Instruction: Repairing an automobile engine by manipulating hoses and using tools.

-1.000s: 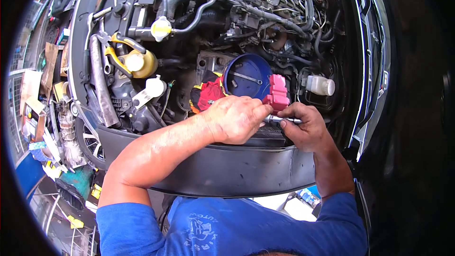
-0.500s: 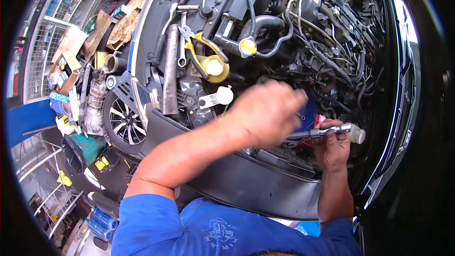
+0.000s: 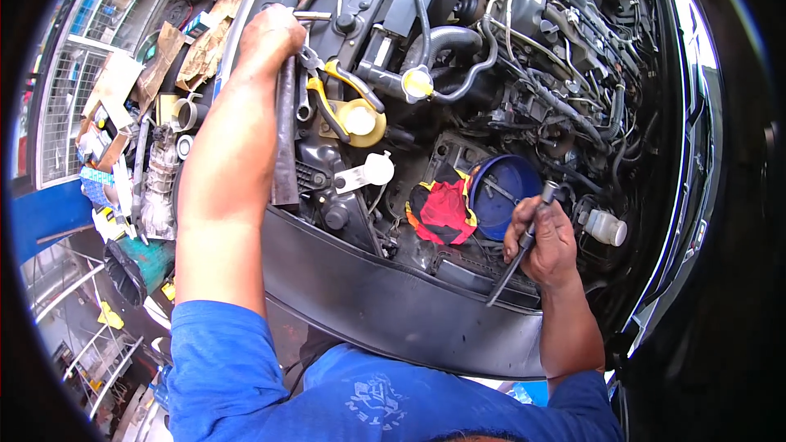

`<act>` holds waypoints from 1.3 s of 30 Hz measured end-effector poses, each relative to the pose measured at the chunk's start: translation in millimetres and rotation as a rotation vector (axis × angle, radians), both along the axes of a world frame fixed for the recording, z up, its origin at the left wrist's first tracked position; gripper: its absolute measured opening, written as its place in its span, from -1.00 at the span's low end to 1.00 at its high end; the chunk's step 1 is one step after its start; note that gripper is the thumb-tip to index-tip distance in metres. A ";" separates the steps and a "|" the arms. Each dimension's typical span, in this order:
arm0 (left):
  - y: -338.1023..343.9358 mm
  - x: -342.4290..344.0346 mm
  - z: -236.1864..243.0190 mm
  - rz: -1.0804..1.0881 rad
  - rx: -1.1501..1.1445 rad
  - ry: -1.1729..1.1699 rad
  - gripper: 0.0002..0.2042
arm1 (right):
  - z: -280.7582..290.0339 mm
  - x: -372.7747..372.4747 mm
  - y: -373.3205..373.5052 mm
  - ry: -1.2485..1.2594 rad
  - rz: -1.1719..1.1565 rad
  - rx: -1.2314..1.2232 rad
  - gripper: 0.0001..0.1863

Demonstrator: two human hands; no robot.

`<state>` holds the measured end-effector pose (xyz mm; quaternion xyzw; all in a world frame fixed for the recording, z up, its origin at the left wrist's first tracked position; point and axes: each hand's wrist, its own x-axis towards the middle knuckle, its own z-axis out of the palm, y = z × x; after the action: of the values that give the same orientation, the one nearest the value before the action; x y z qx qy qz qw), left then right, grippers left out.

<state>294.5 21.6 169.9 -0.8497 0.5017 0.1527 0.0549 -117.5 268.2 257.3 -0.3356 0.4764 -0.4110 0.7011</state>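
Up on the car's fender, my left hand [image 3: 273, 33] is closed around a socket wrench, whose metal bar [image 3: 313, 15] juts out beside my fingers. My right hand [image 3: 544, 244] grips a dark socket extension bar [image 3: 516, 266], held at a slant over the front of the engine bay, a shiny socket [image 3: 549, 191] at its upper end. Pliers with yellow and black handles [image 3: 329, 110], a ring-ended wrench [image 3: 304, 105] and a grey metal tube [image 3: 284, 147] lie close below my left hand. A blue bowl [image 3: 513, 172] with a metal tool inside stands left of my right hand.
A red, black and yellow cloth or glove [image 3: 444, 211] lies against the bowl. Hoses and the engine [image 3: 565, 57] fill the far right. A white-capped reservoir [image 3: 606, 227] sits right of my right hand. The black bumper [image 3: 401, 303] runs in front of me.
My left hand has swung from over the bowl, up and left, onto the socket wrench on the fender. The extension bar in my right hand has tilted from nearly level to steep.
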 end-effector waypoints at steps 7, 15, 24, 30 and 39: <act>31.9 16.8 34.6 -0.110 -0.450 0.219 -0.60 | 8.5 1.6 -8.0 -0.046 0.125 0.199 -0.74; 166.4 -107.5 89.4 -0.653 -0.621 0.709 -0.70 | 7.5 41.3 -30.0 0.050 0.099 0.105 -0.73; 205.9 -178.4 80.2 -0.300 -0.452 0.967 -0.69 | 26.4 20.4 -4.3 0.092 0.148 0.277 -0.60; 222.6 -211.9 71.6 0.206 0.123 2.081 -0.81 | 15.2 14.6 0.1 0.138 -0.060 -0.056 -0.78; 233.8 -243.1 68.1 0.482 0.222 2.283 -0.87 | 22.0 11.4 -3.6 0.418 -0.023 -0.140 -0.80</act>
<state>51.4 255.4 238.0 -0.2833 0.0698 0.8762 -0.3836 -106.2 264.7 279.3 -0.4559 0.5855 -0.3724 0.5573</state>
